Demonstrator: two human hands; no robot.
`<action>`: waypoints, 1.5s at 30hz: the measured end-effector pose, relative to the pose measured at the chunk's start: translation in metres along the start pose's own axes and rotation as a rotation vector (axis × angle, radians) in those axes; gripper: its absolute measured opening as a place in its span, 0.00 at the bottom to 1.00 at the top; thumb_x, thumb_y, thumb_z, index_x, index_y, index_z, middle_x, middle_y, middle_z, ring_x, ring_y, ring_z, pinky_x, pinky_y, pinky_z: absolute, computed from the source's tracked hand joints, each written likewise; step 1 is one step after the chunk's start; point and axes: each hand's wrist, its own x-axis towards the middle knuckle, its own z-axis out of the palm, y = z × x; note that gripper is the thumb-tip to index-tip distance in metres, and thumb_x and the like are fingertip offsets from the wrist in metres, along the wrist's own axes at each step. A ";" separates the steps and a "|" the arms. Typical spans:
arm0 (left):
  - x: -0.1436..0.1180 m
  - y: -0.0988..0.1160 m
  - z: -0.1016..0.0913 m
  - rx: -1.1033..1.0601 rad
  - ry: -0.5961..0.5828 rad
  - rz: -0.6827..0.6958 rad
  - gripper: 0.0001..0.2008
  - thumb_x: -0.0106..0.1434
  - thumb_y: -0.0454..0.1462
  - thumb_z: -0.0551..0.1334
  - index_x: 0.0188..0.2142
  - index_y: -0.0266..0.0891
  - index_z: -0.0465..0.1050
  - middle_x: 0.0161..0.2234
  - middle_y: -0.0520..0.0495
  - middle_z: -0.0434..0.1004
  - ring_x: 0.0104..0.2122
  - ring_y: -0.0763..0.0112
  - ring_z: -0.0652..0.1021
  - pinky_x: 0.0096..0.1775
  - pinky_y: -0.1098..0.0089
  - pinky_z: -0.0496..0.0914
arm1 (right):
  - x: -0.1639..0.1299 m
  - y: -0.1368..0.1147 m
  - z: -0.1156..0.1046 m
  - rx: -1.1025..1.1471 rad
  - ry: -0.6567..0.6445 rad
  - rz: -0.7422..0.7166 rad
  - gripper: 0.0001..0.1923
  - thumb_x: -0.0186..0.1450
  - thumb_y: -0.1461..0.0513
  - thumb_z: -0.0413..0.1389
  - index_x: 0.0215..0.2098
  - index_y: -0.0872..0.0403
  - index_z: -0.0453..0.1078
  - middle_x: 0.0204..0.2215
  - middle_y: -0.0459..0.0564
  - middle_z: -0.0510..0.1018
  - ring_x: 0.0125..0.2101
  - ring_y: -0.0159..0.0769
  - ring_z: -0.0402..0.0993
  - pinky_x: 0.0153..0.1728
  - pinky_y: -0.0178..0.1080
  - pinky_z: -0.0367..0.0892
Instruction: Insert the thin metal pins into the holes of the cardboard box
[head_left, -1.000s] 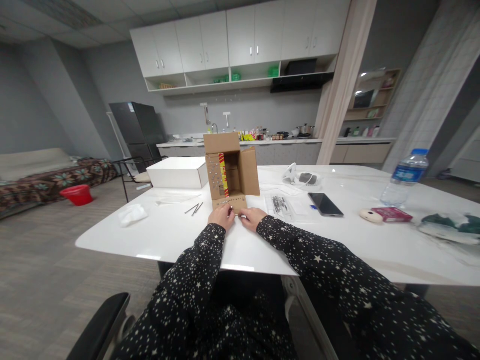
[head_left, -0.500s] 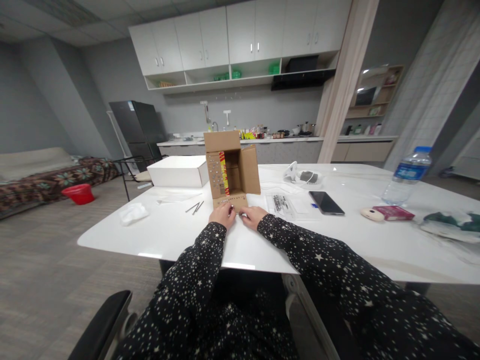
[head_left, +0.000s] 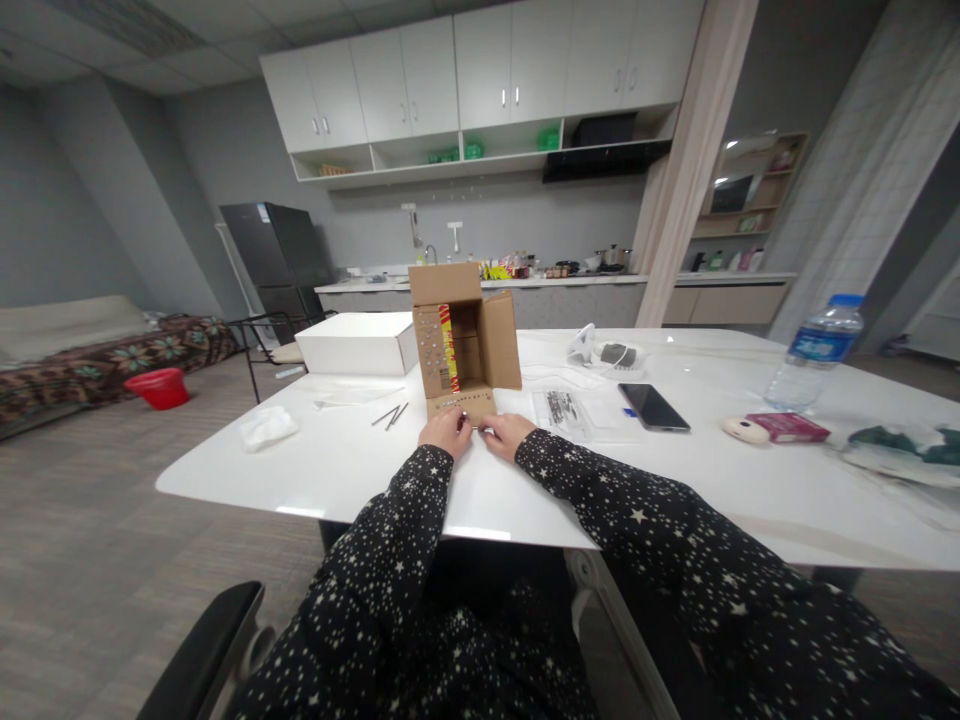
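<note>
**Cardboard box on its side, both hands at its front flap**

Cardboard box [head_left: 463,340] lies on its side near the middle of a white desk [head_left: 360,470], its open mouth facing the person. The lowest flap [head_left: 460,405] rests flat on the desk and carries a row of small pale dots, possibly pins or holes; the view is too small to tell. The left hand [head_left: 446,432] and right hand [head_left: 504,434] sit side by side at the flap's near edge, fingers curled and seemingly pinching something tiny between them, though what it is cannot be made out.

Two thin metal sticks [head_left: 388,415] lie just left of the box. A clear packet [head_left: 564,410] of similar pieces lies to its right, then a dark phone [head_left: 653,407]. A white box [head_left: 356,343] stands behind on the left, and a water bottle [head_left: 816,351] stands well apart at the far right.

One risk: pushing hard on the flap could slide the light box backward, or a small piece could slip from the fingertips and roll across the smooth desk.
</note>
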 end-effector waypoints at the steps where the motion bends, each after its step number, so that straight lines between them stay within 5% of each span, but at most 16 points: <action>1: 0.000 0.000 0.000 -0.001 -0.007 -0.007 0.08 0.61 0.38 0.53 0.34 0.41 0.71 0.35 0.46 0.77 0.36 0.65 0.76 0.37 0.69 0.67 | 0.000 0.000 0.000 0.000 0.000 0.000 0.15 0.65 0.61 0.46 0.46 0.51 0.70 0.37 0.49 0.79 0.37 0.37 0.73 0.38 0.35 0.61; 45: -0.005 0.005 -0.003 -0.060 -0.107 -0.031 0.11 0.59 0.38 0.54 0.36 0.42 0.75 0.32 0.49 0.79 0.33 0.67 0.77 0.36 0.70 0.68 | -0.001 0.001 0.000 -0.008 -0.020 0.005 0.16 0.65 0.60 0.45 0.48 0.50 0.69 0.39 0.50 0.78 0.39 0.37 0.73 0.40 0.35 0.61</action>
